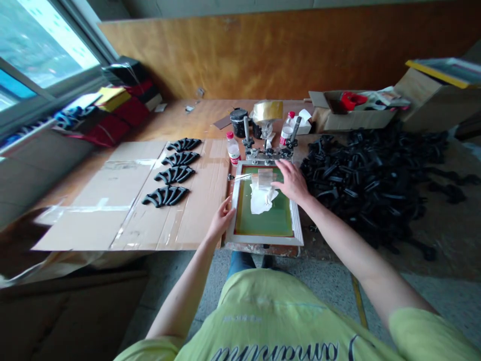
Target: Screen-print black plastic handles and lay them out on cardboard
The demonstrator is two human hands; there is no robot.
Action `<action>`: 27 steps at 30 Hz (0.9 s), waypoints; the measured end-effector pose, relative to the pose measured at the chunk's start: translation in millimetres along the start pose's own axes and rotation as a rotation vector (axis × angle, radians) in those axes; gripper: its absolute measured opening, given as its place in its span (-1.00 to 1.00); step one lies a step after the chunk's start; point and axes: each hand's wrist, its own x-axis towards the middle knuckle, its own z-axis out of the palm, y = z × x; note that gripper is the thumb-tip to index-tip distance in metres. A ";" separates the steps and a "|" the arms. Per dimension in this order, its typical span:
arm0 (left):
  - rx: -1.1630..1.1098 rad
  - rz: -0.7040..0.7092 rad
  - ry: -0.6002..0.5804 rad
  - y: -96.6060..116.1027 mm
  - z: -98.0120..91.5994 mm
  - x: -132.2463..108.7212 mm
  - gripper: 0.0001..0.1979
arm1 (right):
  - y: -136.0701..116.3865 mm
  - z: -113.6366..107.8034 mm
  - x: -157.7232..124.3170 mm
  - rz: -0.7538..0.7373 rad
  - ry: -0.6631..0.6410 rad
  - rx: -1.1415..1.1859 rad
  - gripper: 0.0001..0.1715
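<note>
So the framed green screen (268, 224) lies flat on the bench right in front of the person, its far end up against a metal clamp rig (267, 155). My guess is it's pretty light with a stiff frame, but the green middle is thin and easy to poke or dent, so I'd hold it by the side rails only. The crumpled white sheet (262, 201) on it looks soft and flimsy, and the see-through block (265, 178) is probably smooth and a bit slippery, best pinched by its edges. Right hand (293, 184) is over the far right part, fingers spread, clamped on nothing. Left hand (221, 218) is at the left rail; can't tell if it's gripping. Container-wise: two red-capped bottles, left (233, 151) and right (286, 134), contents unclear; a dark jar (239, 125), insides not visible; and an open cardboard box (356, 122) with red and whitish stuff in it.
</note>
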 end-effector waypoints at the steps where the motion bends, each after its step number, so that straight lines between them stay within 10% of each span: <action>1: 0.012 -0.001 0.007 -7.7 2.3 3.8 -0.12 | -8.5 9.1 7.9 -0.043 -0.037 -0.057 -0.29; 7: 0.061 0.026 -0.003 -25.4 1.2 12.6 -0.19 | -25.5 45.6 -3.1 -0.071 -0.350 -0.196 -0.87; 15: 0.066 0.012 -0.025 -39.7 -2.4 15.2 -0.24 | -35.2 23.7 -54.5 -0.403 -0.493 -0.084 -0.78; 27: 0.013 -0.001 -0.010 -24.8 1.3 6.1 -0.25 | -40.2 30.0 -53.5 -0.345 -0.385 -0.044 -0.89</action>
